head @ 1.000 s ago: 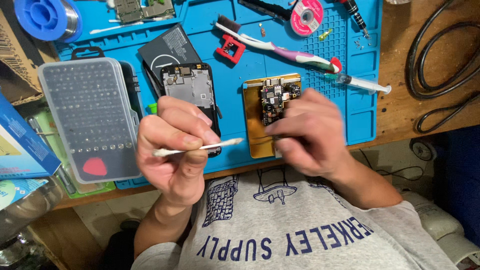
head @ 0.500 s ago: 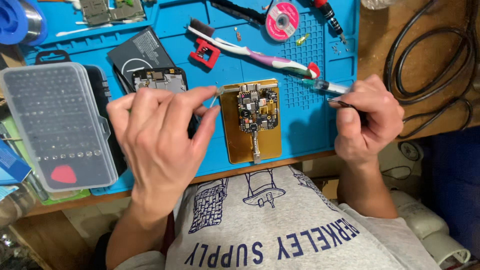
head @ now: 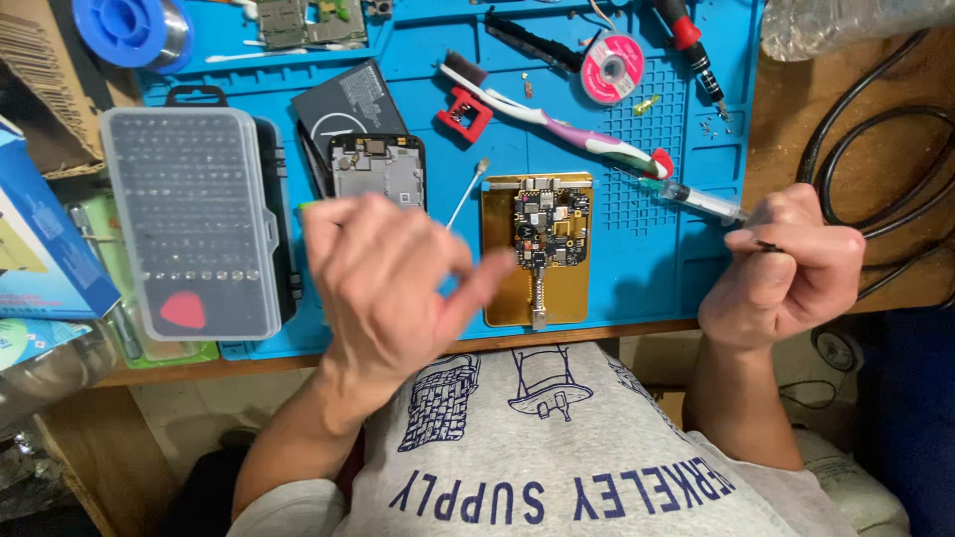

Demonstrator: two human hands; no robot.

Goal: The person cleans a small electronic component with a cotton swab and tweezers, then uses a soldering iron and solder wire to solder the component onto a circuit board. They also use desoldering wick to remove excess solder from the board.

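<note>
Fingers of the left hand are spread loosely apart and hold nothing, hovering blurred over the near edge of the blue silicone work mat on the wooden table. Just beyond them a white cotton swab lies slantwise on the mat, between the dark opened phone body on the left and the gold rectangular holder plate on the right. A small black circuit board sits clamped on that plate.

Well apart on the right, the right hand is curled with its fingers pinched together on a thin dark tool, too small to tell what kind. It hangs over the right edge of the mat, just beside the tip of a clear plastic syringe.

Farther back lie a white, purple and red toothbrush and a pink spool of wick. A clear-lidded grey case of screwdriver bits rests at the left. Black cable loops at the far right.
</note>
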